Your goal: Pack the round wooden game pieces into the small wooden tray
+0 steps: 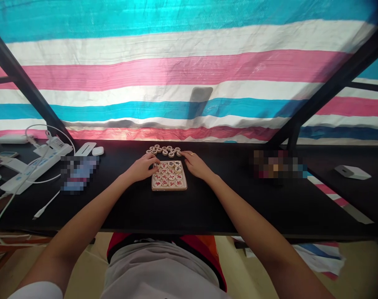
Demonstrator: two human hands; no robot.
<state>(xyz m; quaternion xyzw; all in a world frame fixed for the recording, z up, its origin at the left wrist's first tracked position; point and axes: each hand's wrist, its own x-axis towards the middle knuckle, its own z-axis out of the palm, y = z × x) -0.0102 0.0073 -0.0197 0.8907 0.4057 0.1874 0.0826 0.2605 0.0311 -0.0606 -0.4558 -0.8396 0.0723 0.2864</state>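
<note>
A small wooden tray (169,189) lies on the black table (189,207), filled with round wooden chess discs marked in red and black. Several more loose discs (164,150) lie in a cluster just behind it. My left hand (144,167) rests at the tray's left back corner, fingers curled with the tips on a disc there. My right hand (195,164) lies at the tray's right back corner, fingers stretched toward the loose discs, a ring on one finger. Whether either hand pinches a disc is hard to tell.
A white power strip (36,166) with cables, a white charger and other small white devices sit at the left. A white box (352,171) lies at the far right. Black frame posts (320,104) rise at both sides before a striped tarp.
</note>
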